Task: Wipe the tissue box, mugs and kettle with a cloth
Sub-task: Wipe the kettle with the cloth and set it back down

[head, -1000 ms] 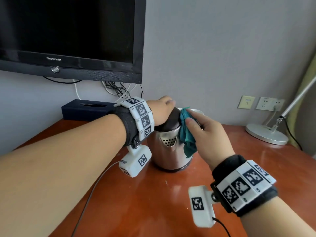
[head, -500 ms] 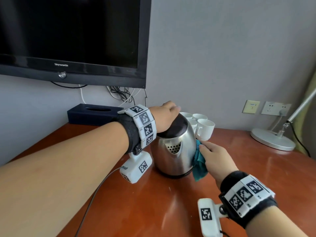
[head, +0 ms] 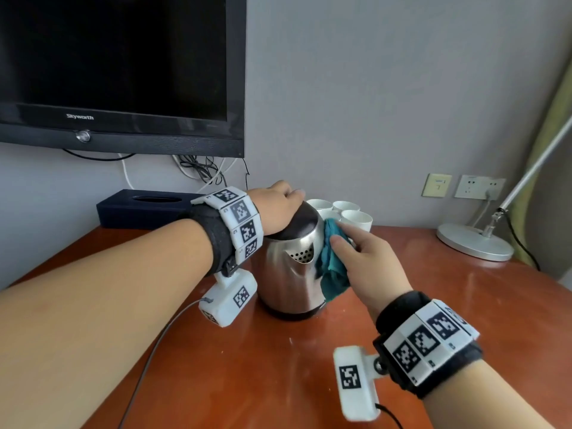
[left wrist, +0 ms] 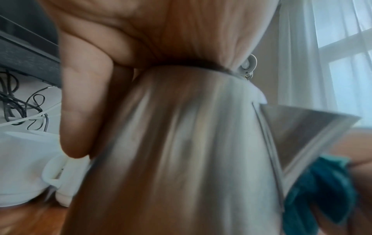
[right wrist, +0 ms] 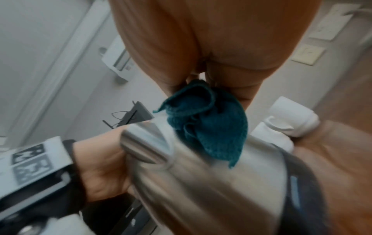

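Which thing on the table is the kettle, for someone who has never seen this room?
Find the wall-mounted TV; below its right corner, on the wooden table, stands the kettle. It is the only shiny metal jug, black-lidded, in front of the white mugs.

"Skyworth" stands on the television (head: 117, 119) bezel.
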A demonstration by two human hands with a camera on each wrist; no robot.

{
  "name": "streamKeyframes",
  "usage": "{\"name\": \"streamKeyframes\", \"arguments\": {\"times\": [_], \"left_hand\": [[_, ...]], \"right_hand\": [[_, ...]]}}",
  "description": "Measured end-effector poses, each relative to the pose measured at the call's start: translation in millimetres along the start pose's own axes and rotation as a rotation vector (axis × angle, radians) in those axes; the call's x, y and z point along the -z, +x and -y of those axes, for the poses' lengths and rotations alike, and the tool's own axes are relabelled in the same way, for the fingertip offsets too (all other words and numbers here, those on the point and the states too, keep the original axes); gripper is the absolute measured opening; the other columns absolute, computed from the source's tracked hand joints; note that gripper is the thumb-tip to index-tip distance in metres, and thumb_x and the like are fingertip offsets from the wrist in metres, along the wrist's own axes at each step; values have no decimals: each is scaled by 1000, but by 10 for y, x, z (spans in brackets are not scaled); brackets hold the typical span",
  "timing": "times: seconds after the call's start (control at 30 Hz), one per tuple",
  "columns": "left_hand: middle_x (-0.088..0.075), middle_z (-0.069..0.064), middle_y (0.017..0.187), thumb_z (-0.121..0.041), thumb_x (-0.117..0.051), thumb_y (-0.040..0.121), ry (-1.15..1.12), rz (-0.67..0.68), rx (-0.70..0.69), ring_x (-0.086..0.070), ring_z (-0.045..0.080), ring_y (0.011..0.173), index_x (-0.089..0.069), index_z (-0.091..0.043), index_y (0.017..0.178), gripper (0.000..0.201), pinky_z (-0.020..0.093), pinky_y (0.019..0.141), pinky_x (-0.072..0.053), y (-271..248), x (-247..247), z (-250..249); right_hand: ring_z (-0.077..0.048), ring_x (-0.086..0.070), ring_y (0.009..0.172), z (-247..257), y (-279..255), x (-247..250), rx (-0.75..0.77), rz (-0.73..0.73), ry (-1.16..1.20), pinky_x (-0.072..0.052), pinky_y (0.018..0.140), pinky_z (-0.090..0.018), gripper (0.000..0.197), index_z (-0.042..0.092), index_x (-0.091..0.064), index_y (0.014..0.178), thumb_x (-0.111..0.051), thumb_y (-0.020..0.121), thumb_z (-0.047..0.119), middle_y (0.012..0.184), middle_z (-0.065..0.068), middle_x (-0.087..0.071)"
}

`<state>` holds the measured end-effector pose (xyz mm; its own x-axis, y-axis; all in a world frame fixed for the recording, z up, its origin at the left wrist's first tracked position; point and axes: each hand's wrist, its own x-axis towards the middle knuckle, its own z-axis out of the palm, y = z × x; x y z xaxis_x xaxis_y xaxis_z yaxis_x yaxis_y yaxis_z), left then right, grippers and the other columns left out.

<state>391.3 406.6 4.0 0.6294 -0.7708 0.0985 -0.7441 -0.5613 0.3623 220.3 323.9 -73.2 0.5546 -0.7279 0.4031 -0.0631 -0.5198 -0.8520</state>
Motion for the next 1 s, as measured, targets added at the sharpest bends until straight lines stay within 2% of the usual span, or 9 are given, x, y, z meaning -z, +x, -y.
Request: {"name": "streamKeyframes", "arguments": {"times": [0.17, 0.27, 0.37, 0.43, 0.57, 0.73, 0.83, 0.9, 1.0], "left_hand": [[-62, 12, 106, -64, -22, 104, 14, -54, 37, -59, 33, 94, -48, -28, 123, 48, 37, 76, -37, 12, -16, 102], [-61, 10, 106, -68, -22, 102, 39, -59, 40, -60, 32, 95, -48, -30, 124, 51, 37, 77, -37, -10, -22, 119], [-65, 7, 108, -76, -23, 97, 50, -34, 22, -62, 30, 95, -48, -35, 124, 55, 36, 79, -44, -14, -20, 167], [-66, 2, 108, -81, -26, 93, 19, -4, 19, -65, 25, 93, -50, -38, 125, 58, 35, 83, -50, -36, -40, 214], [-65, -4, 94, -77, -32, 94, -43, -29, 38, -61, 17, 85, -54, -40, 122, 51, 32, 77, -46, -85, -102, 259], [-61, 1, 96, -78, -27, 94, -17, -28, 84, -56, 23, 83, -49, -35, 126, 58, 37, 81, -44, -52, -139, 202], [-57, 14, 116, -83, -21, 90, 42, -7, 120, -51, 33, 102, -44, -33, 137, 73, 42, 96, -42, -52, -148, 169], [-44, 20, 141, -87, -15, 87, 143, -17, 130, -42, 39, 128, -40, -37, 147, 82, 50, 109, -36, -62, -125, 152], [-38, 14, 147, -84, -10, 89, 204, -63, 64, -29, 37, 142, -45, -37, 147, 82, 54, 116, -29, -57, -117, 167]], "right_hand": [[-15, -72, 95, -337, 34, -50, -176, 107, -84, -58, 95, -46, 28, 39, -74, 102, -55, 102, 19, 95, 11, -77], [-29, -75, 99, -492, 71, -83, -352, 160, 54, -60, 94, -53, 29, 32, -79, 104, -54, 102, 18, 100, -4, -80], [-33, -73, 95, -537, 100, -87, -508, 185, 230, -60, 91, -50, 29, 15, -78, 110, -50, 108, 10, 110, -22, -75], [-35, -73, 95, -570, 106, -91, -501, 195, 198, -60, 90, -51, 32, 14, -81, 104, -50, 107, 8, 105, -21, -77], [-34, -73, 101, -562, 55, -136, -418, 170, 128, -59, 95, -55, 42, 31, -83, 88, -50, 105, 11, 95, -10, -79], [-30, -68, 86, -418, 91, -100, -368, 119, 290, -57, 79, -42, 38, 19, -82, 89, -49, 103, 7, 95, -14, -76], [-31, -73, 101, -192, 158, -61, -279, 104, 365, -57, 93, -49, 35, 21, -82, 103, -49, 102, 9, 106, -11, -79], [-30, -73, 108, -85, 178, -33, -218, 100, 374, -55, 98, -50, 39, 27, -82, 105, -47, 102, 9, 108, -5, -79], [-26, -72, 111, -91, 122, -51, -198, 69, 395, -55, 102, -49, 39, 28, -80, 110, -46, 104, 10, 111, -1, -79]]}}
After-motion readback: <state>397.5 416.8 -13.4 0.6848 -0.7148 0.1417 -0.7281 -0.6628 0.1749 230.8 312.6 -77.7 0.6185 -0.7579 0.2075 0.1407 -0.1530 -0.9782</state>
